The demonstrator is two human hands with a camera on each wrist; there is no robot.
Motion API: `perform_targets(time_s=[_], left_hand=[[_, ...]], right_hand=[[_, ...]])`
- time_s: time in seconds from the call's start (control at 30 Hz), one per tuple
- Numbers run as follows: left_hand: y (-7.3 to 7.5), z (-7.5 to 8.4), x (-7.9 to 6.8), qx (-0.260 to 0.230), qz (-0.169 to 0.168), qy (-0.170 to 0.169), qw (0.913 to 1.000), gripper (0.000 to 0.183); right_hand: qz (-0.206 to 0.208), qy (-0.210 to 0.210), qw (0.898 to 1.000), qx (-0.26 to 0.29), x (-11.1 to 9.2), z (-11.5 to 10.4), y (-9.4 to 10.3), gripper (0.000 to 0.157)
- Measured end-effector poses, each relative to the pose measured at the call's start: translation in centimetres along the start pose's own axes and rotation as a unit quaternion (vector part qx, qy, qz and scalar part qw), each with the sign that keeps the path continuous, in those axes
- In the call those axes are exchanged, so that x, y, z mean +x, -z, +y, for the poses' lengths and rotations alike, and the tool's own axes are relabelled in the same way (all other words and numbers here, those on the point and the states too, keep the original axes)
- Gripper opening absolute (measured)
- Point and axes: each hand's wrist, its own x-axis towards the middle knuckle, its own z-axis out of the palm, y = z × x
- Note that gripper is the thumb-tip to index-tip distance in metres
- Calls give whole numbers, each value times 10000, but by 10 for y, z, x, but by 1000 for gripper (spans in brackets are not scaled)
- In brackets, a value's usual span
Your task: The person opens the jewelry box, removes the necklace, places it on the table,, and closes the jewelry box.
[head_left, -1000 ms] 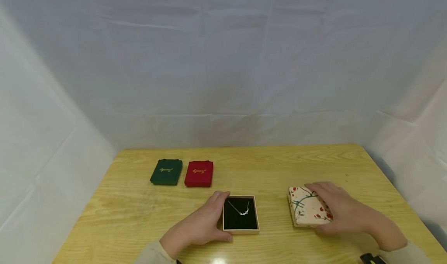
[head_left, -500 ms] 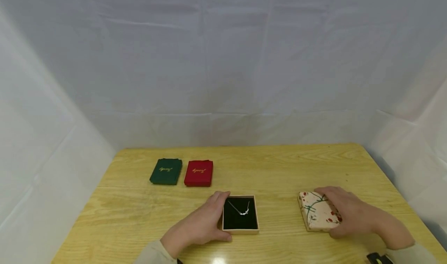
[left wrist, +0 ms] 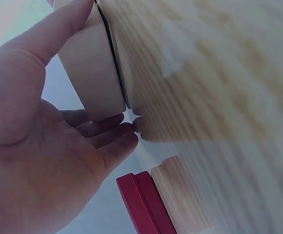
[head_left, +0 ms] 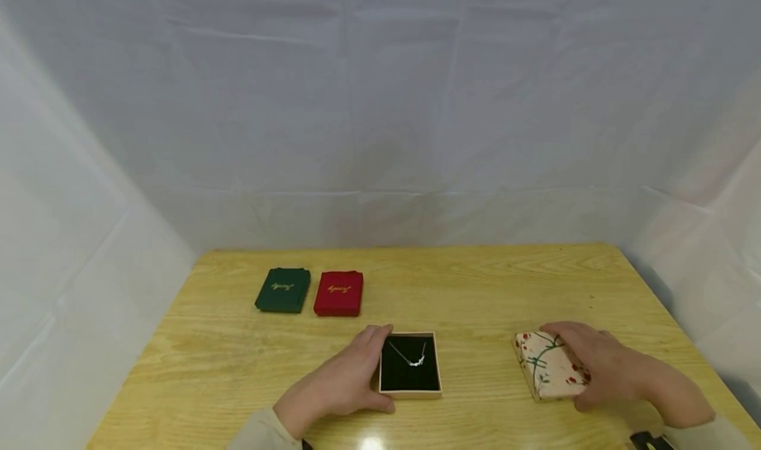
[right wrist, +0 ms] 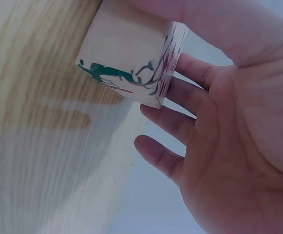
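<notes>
A small open gift box [head_left: 410,394] sits on the wooden table, its dark pad bearing a silver necklace [head_left: 416,363]. My left hand [head_left: 347,380] grips this box from its left side, thumb at the near edge and fingers at the far edge. In the left wrist view, the plain pale side of the gift box [left wrist: 90,68] lies between thumb and fingers. Farther right, my right hand [head_left: 621,371] holds a cream box lid [head_left: 549,364] printed with red blossoms and green branches. The right wrist view has the lid [right wrist: 124,39] low at the tabletop, thumb and fingers on opposite sides.
A green box [head_left: 283,291] and a red box [head_left: 339,294], both with gold lettering, lie toward the back left of the table [head_left: 464,285]. White cloth [head_left: 392,139] hangs behind the table and along both sides.
My right hand has moved the blossom-printed lid to the right and slightly nearer, away from the open box. The left hand stays in place on the gift box.
</notes>
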Motion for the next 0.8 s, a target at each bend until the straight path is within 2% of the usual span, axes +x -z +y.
perform_targets(time_s=[0.17,0.33,0.5,0.67,0.8], left_hand=[[1,0,0,-208,-108,49,9997,125],[1,-1,0,-376,-104,104,9992,129],[3,-2,-2,-462,-31,215,9987,130],[5,-3,-3,-427,3,226,9988,127],[6,-5,-4,-488,0,242,9985,124]], right_hand=[[-86,-104,9997,217,-1,-2,1,126],[270,161,9995,58,-1,-10,6,127],[616,261,9978,46,7,-31,12,112],[494,259,9984,-113,24,-58,17,89],[478,519,9966,-425,42,-78,16,70]])
